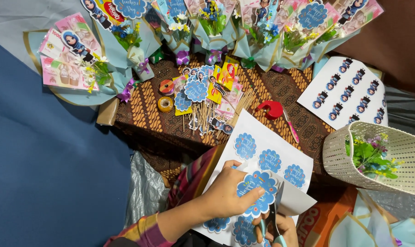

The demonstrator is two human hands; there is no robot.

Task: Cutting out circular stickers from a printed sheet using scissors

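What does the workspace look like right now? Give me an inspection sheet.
Surface: brown batik cloth, partly covered.
Job's things: sticker sheet of blue scalloped badges; one badge being cut out with scissors.
Clutter: skewers, cut toppers, two tape rolls, red tape dispenser, pink cutter, figure sheet.
Grippers: left hand pinches the badge; right hand works the scissors.
Cables: nothing seen.
Surroundings: bouquets along the top, white basket of flowers, blue sheet.
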